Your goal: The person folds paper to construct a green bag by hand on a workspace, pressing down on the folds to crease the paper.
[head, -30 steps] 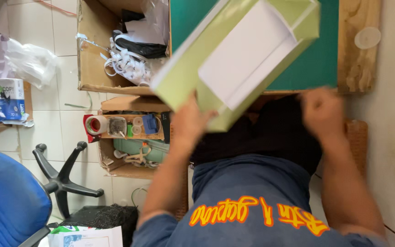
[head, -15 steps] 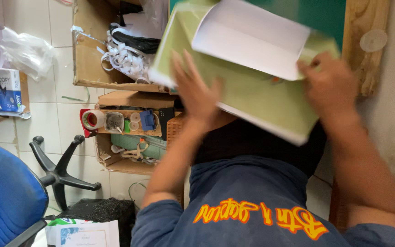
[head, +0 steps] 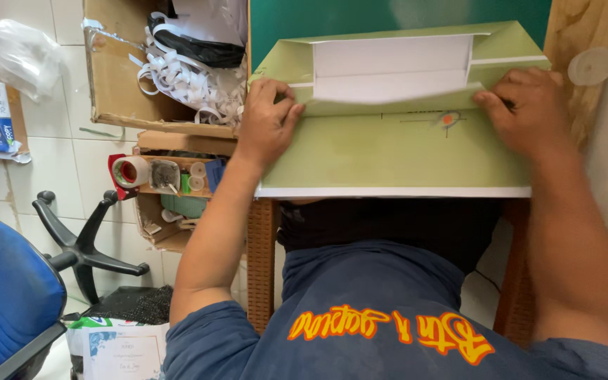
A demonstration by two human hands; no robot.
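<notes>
A blue office chair (head: 4,295), cut off at the frame's left edge, stands beside a cardboard box (head: 117,105) of white paper strips (its top out of view). The left hand (head: 267,116) presses flat, fingers spread, on the left end of a green folded card sheet (head: 388,151) lying on the green cutting mat (head: 388,17), white inner flap up. The right hand (head: 529,112) pins the right end, fingertips tucked under the fold and hidden. A round plastic lid (head: 591,65) rests on the wooden table edge (head: 578,28).
</notes>
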